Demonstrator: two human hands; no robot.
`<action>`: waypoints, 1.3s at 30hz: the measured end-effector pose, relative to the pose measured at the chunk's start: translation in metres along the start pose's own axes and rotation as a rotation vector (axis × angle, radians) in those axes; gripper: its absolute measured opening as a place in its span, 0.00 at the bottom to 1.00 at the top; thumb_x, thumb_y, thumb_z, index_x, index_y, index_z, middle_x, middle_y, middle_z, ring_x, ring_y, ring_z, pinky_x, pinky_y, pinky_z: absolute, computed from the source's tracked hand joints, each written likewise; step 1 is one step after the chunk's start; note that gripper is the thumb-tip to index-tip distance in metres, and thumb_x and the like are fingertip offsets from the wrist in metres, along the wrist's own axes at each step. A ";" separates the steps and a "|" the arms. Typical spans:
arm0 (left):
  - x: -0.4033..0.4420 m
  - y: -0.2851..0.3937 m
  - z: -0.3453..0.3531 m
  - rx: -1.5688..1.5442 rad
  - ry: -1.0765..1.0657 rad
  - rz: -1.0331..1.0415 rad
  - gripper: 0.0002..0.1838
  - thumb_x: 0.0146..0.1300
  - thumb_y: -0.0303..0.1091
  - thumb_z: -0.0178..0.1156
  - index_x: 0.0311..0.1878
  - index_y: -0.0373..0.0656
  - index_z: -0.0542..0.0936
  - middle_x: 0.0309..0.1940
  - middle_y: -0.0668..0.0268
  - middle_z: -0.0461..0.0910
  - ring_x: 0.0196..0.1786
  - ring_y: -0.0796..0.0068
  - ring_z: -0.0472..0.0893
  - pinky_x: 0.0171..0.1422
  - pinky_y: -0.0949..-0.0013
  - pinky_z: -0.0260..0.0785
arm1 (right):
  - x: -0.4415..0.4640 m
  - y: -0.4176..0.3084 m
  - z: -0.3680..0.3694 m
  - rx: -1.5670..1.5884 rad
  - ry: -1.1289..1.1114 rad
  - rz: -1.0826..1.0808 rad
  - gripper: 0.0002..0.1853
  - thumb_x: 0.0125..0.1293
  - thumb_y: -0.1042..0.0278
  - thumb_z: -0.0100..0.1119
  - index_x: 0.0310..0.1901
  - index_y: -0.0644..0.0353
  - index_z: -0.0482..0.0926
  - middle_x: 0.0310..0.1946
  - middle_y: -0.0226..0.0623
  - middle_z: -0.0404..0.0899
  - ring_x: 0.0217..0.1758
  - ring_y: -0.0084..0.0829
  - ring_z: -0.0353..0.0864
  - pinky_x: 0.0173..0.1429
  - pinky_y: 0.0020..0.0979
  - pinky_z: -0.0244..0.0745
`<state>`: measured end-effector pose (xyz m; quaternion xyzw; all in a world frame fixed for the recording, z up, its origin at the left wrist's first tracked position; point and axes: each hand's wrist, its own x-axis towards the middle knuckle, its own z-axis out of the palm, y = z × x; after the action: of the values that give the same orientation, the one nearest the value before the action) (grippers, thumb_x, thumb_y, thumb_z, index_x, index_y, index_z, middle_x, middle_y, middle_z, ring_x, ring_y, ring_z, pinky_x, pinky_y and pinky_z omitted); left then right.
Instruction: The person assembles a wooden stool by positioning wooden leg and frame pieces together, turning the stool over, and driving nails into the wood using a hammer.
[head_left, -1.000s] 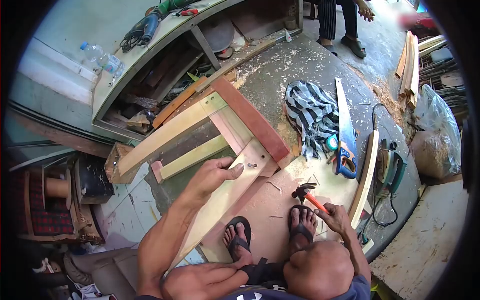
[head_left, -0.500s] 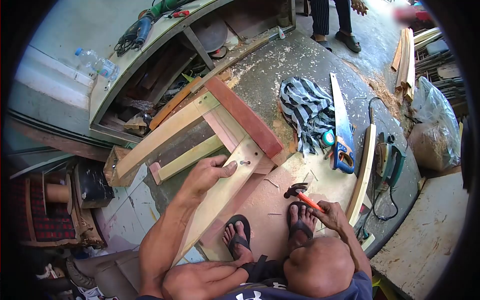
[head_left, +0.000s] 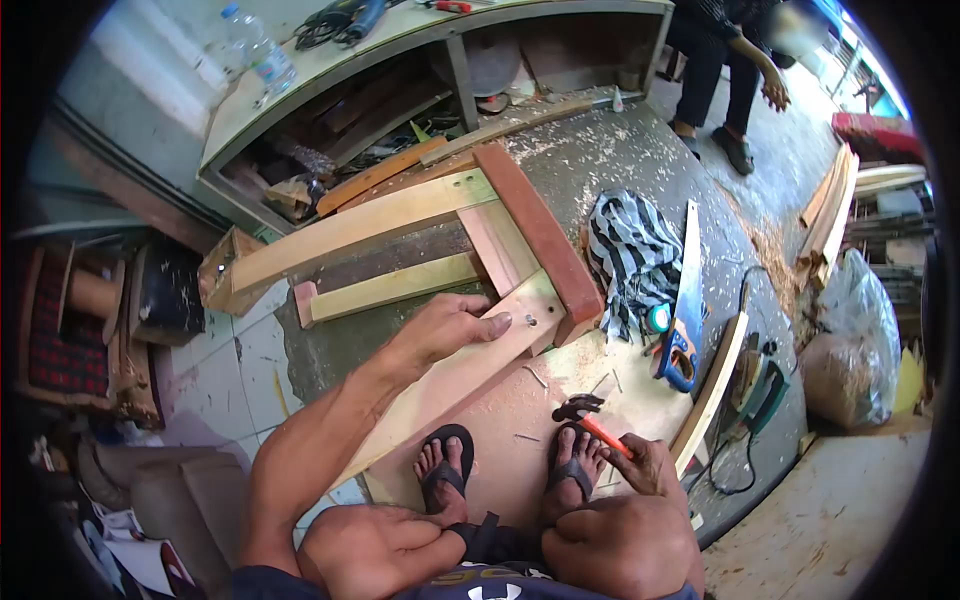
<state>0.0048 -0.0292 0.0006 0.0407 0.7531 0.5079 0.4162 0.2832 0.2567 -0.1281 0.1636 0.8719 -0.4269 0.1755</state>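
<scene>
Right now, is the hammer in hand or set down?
The hammer is in hand: the right hand grips its orange handle.

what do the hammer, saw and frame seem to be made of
Hammer: dark head, probably steel; smooth orange handle, perhaps plastic or rubber.
Saw: shiny silver blade, likely steel; blue handle, probably moulded plastic.
Frame: apparently bare wood, from its pale, uneven tone; the matte red-brown end bar may be painted or stained.

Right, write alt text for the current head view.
A person's left hand has its grip on a pale wooden frame with a reddish end piece; the right hand holds an orange-handled claw hammer. A blue-handled metal saw and a crumpled black-and-white striped cloth lie beyond.
</scene>
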 end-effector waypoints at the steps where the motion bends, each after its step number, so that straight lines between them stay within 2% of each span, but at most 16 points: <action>1: 0.001 0.000 -0.001 0.006 -0.014 -0.023 0.20 0.67 0.44 0.67 0.52 0.36 0.85 0.40 0.67 0.84 0.43 0.80 0.77 0.51 0.73 0.68 | 0.002 0.014 0.004 0.047 0.015 -0.068 0.21 0.66 0.46 0.69 0.35 0.60 0.82 0.17 0.45 0.75 0.20 0.42 0.78 0.29 0.40 0.72; 5: 0.006 0.004 -0.010 0.021 -0.084 -0.147 0.21 0.67 0.44 0.67 0.52 0.35 0.85 0.38 0.66 0.85 0.41 0.80 0.78 0.49 0.72 0.69 | -0.011 -0.059 -0.033 -0.137 -0.029 -0.125 0.19 0.65 0.48 0.71 0.34 0.58 0.84 0.15 0.42 0.74 0.18 0.40 0.77 0.28 0.39 0.71; 6: 0.004 0.000 -0.008 -0.011 -0.070 -0.118 0.22 0.67 0.45 0.67 0.52 0.35 0.85 0.38 0.66 0.85 0.41 0.80 0.78 0.49 0.71 0.69 | -0.014 -0.070 -0.038 -0.177 0.033 -0.198 0.19 0.65 0.49 0.71 0.34 0.59 0.84 0.15 0.42 0.74 0.17 0.39 0.76 0.27 0.38 0.71; 9: 0.004 -0.009 -0.005 -0.111 -0.028 -0.030 0.24 0.66 0.48 0.68 0.53 0.35 0.85 0.37 0.65 0.85 0.39 0.79 0.78 0.47 0.69 0.70 | -0.005 -0.071 -0.043 -0.142 -0.021 -0.129 0.18 0.65 0.51 0.72 0.34 0.59 0.84 0.15 0.41 0.73 0.16 0.36 0.72 0.26 0.37 0.69; 12: 0.015 -0.019 -0.010 0.143 -0.042 0.054 0.26 0.65 0.51 0.68 0.53 0.35 0.86 0.37 0.62 0.86 0.41 0.76 0.79 0.49 0.67 0.70 | -0.009 -0.085 -0.052 -0.186 -0.016 -0.107 0.18 0.64 0.52 0.73 0.34 0.61 0.84 0.15 0.39 0.71 0.15 0.35 0.69 0.25 0.35 0.67; 14: 0.019 -0.026 -0.008 0.151 -0.008 0.099 0.30 0.60 0.57 0.67 0.39 0.30 0.85 0.33 0.49 0.83 0.39 0.62 0.81 0.44 0.58 0.70 | -0.014 -0.091 -0.054 -0.183 0.021 -0.142 0.17 0.64 0.53 0.74 0.34 0.61 0.84 0.15 0.39 0.71 0.16 0.34 0.69 0.24 0.35 0.67; 15: 0.021 -0.025 -0.009 0.145 -0.005 0.110 0.30 0.60 0.57 0.67 0.39 0.30 0.85 0.33 0.49 0.83 0.39 0.62 0.81 0.44 0.58 0.70 | -0.014 -0.096 -0.054 -0.161 0.065 -0.177 0.16 0.64 0.54 0.74 0.34 0.61 0.84 0.15 0.39 0.70 0.16 0.33 0.69 0.24 0.35 0.66; 17: 0.023 -0.028 -0.009 0.227 0.014 0.160 0.30 0.60 0.57 0.66 0.38 0.30 0.85 0.33 0.48 0.84 0.38 0.59 0.81 0.45 0.55 0.70 | -0.016 -0.111 -0.061 -0.192 0.100 -0.247 0.14 0.65 0.59 0.72 0.35 0.62 0.84 0.16 0.39 0.71 0.16 0.31 0.70 0.24 0.34 0.66; 20: 0.042 -0.047 -0.002 0.148 0.001 0.193 0.32 0.59 0.59 0.66 0.40 0.30 0.85 0.35 0.47 0.85 0.39 0.58 0.82 0.45 0.53 0.71 | -0.012 -0.126 -0.064 0.000 0.391 -0.531 0.10 0.68 0.65 0.65 0.36 0.65 0.82 0.21 0.38 0.75 0.18 0.31 0.73 0.25 0.33 0.66; 23: 0.048 -0.054 -0.003 0.137 -0.013 0.177 0.33 0.59 0.59 0.66 0.41 0.30 0.85 0.36 0.47 0.85 0.40 0.57 0.83 0.45 0.53 0.71 | -0.003 -0.150 -0.072 0.224 0.472 -0.468 0.11 0.72 0.65 0.59 0.45 0.66 0.77 0.22 0.41 0.75 0.19 0.34 0.73 0.26 0.33 0.67; 24: 0.047 -0.052 -0.003 0.143 -0.020 0.166 0.33 0.59 0.60 0.66 0.41 0.30 0.85 0.36 0.47 0.85 0.41 0.57 0.83 0.46 0.53 0.72 | 0.006 -0.158 -0.072 0.217 0.471 -0.469 0.11 0.72 0.65 0.59 0.45 0.66 0.77 0.22 0.41 0.75 0.19 0.34 0.73 0.26 0.33 0.67; 26: 0.045 -0.048 -0.004 0.162 -0.024 0.148 0.33 0.58 0.60 0.66 0.41 0.30 0.85 0.36 0.47 0.85 0.41 0.57 0.83 0.46 0.53 0.72 | 0.027 -0.173 -0.072 -0.158 0.517 -0.442 0.11 0.76 0.65 0.54 0.45 0.66 0.74 0.20 0.35 0.77 0.18 0.26 0.74 0.22 0.34 0.64; 27: 0.045 -0.047 -0.004 0.172 -0.024 0.141 0.34 0.58 0.60 0.66 0.41 0.29 0.85 0.37 0.47 0.85 0.42 0.57 0.83 0.46 0.53 0.72 | 0.031 -0.185 -0.074 -0.372 0.378 -0.325 0.11 0.76 0.65 0.56 0.48 0.66 0.73 0.22 0.45 0.81 0.20 0.43 0.82 0.24 0.43 0.70; 29: 0.045 -0.046 -0.004 0.188 -0.026 0.120 0.34 0.58 0.60 0.66 0.41 0.29 0.85 0.37 0.46 0.85 0.42 0.56 0.83 0.47 0.53 0.72 | 0.037 -0.196 -0.070 -0.488 0.276 -0.317 0.14 0.75 0.61 0.57 0.39 0.63 0.68 0.18 0.55 0.75 0.23 0.61 0.79 0.25 0.54 0.70; 35: 0.036 -0.033 -0.006 0.276 -0.049 -0.013 0.35 0.58 0.61 0.66 0.41 0.29 0.86 0.38 0.46 0.86 0.44 0.55 0.84 0.48 0.53 0.73 | 0.040 -0.184 -0.064 -0.488 0.306 -0.358 0.13 0.75 0.61 0.56 0.39 0.61 0.68 0.16 0.54 0.75 0.21 0.60 0.78 0.24 0.55 0.69; 39: 0.006 -0.018 -0.003 0.244 -0.013 0.016 0.39 0.57 0.65 0.64 0.49 0.30 0.85 0.45 0.43 0.85 0.51 0.52 0.85 0.53 0.54 0.75 | 0.033 -0.193 -0.071 -0.515 0.281 -0.221 0.13 0.76 0.61 0.55 0.39 0.61 0.68 0.17 0.56 0.75 0.22 0.61 0.78 0.25 0.55 0.70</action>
<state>0.0052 -0.0375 -0.0162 0.1003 0.8064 0.4153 0.4089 0.1579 0.2057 0.0301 0.0755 0.9795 -0.1818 0.0417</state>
